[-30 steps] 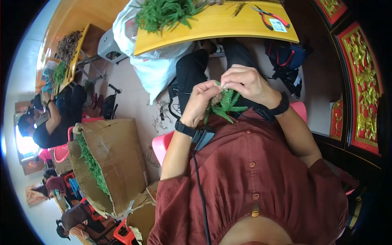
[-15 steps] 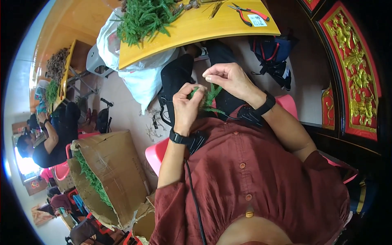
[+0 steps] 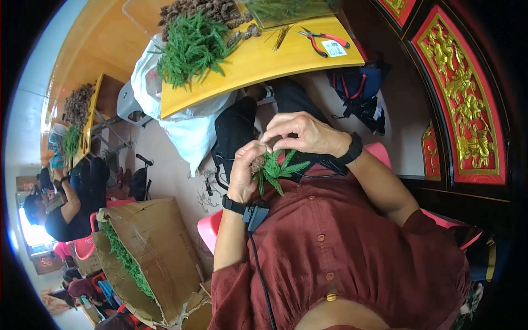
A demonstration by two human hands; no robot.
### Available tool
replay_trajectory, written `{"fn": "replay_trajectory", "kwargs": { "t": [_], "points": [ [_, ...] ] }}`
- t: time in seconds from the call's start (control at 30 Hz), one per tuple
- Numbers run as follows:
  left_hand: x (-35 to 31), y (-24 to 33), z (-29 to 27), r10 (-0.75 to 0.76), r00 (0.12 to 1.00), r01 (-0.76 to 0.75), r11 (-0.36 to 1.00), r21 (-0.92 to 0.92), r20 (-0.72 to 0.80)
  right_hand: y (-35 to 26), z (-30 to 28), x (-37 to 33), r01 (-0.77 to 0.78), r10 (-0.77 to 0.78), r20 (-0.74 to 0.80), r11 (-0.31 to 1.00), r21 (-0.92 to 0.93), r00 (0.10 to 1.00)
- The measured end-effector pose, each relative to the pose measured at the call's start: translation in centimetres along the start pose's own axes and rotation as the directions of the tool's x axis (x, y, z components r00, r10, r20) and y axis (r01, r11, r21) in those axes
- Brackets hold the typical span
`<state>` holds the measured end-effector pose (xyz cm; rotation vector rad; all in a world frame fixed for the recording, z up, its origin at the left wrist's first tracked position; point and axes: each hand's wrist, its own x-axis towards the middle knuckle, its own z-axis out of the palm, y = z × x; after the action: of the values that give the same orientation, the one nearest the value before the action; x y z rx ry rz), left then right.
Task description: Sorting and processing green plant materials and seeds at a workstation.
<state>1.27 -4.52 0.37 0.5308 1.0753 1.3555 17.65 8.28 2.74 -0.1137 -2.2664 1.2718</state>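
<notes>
Over my lap, my left hand (image 3: pixel 246 168) is closed around a green artificial pine sprig (image 3: pixel 279 169), whose needled tips fan out to the right. A brown, rough pine cone (image 3: pixel 257 163) shows partly between the left fingers and the sprig. My right hand (image 3: pixel 308 133) meets the left one, its thumb and forefinger pinched together at the left fingertips. Whatever sits in that pinch is too small to make out. On the yellow table ahead lie a pile of green sprigs (image 3: pixel 192 49), brown pine cones (image 3: pixel 203 11), thin wires (image 3: pixel 281 37) and red-handled pliers (image 3: pixel 322 44).
A white plastic bag (image 3: pixel 192 135) hangs at the table's (image 3: pixel 258 65) near left corner. An open cardboard box (image 3: pixel 151 247) of greenery stands left of me. A dark bag (image 3: pixel 357 91) lies under the table. Carved red-and-gold panels (image 3: pixel 465 93) rise at right. Another person (image 3: pixel 71 192) sits far left.
My right hand has come down and left to meet my left hand. The sprig has turned, and the pine cone now shows. The view has shifted, revealing more of the table.
</notes>
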Motion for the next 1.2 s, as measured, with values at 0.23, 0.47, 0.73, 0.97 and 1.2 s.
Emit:
{"fn": "replay_trajectory", "kwargs": {
  "t": [0.23,0.47,0.73,0.97,1.2],
  "points": [
    [-0.5,1.3,1.1,-0.119,0.991,0.122,0.992,-0.032,0.066,-0.4,-0.4,-0.1,0.036,-0.038,-0.043,0.998,-0.054,0.998],
    [0.4,0.4,2.2,0.217,0.97,-0.241,0.806,0.541,0.108,0.1,-1.4,-1.2,0.01,-0.006,0.028,0.992,-0.126,1.0],
    [0.5,0.0,3.5,0.592,0.764,-0.425,0.166,0.89,0.255,1.4,-0.2,-1.5,-0.333,0.326,-0.071,0.936,-0.119,0.943],
    [0.6,-0.9,2.3,0.575,0.809,-0.361,0.326,0.874,0.12,2.4,-4.8,0.7,-0.499,0.337,-0.539,0.847,-0.185,0.772],
    [1.0,-1.2,0.8,0.446,0.894,-0.312,0.682,0.661,-0.038,8.8,-13.1,2.8,-0.775,0.227,-0.744,0.257,-0.577,0.629]
  ]
}}
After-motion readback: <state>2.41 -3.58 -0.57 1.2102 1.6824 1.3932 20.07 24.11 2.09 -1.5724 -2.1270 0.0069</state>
